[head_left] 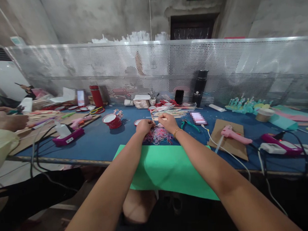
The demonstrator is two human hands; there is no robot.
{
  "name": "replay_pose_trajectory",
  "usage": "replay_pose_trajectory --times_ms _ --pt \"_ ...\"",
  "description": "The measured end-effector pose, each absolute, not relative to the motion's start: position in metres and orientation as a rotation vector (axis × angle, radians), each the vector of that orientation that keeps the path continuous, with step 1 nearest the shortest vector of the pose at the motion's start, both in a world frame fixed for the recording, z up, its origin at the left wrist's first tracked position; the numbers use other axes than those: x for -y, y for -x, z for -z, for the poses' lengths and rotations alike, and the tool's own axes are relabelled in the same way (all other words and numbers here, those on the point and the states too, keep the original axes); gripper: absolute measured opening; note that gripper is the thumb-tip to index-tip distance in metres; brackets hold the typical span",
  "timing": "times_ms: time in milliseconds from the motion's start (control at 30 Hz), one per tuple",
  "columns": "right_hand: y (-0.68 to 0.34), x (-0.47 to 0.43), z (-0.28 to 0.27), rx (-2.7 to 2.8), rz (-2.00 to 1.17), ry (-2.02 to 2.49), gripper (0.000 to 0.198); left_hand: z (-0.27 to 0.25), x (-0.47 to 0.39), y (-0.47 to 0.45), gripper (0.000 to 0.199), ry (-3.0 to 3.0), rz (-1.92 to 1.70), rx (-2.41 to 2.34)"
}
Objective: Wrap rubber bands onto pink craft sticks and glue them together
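Observation:
My left hand [145, 127] is closed, its fingertips pinched over a tangle of pink, blue and white yarn strands [161, 135]. What those fingertips hold, if anything, is too small to make out. Close on its right, my right hand [168, 123] is also closed, its fingers curled around something small and pale that I cannot name. Behind both hands lie several thin wooden sticks [173, 113]. A white-topped red round piece [137, 122] is partly hidden by my left hand. Green sheet material [169, 169] hangs from the table edge under my forearms.
Teal pliers [191, 125] and a phone [198, 118] lie right of my hands. Farther right, a pink glue gun [236, 135] rests on cardboard [216, 129], its cable trailing. Left are stacked red rounds [112, 121], a purple power strip [68, 137] and a co-worker's hands [10, 120].

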State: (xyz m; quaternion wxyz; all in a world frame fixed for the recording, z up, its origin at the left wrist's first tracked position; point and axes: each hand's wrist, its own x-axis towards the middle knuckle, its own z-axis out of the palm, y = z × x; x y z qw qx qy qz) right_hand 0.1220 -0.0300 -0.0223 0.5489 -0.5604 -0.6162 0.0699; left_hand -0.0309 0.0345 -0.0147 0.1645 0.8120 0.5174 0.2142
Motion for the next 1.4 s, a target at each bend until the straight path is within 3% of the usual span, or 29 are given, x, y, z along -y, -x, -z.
replay_pose_trajectory --times_ms 1400 --pt "-0.1238 0.0284 0.0247 1.433 -0.168 1.346 0.013 0.0153 -0.0349 0.0316 0.029 -2.319 -0.606 -1.471"
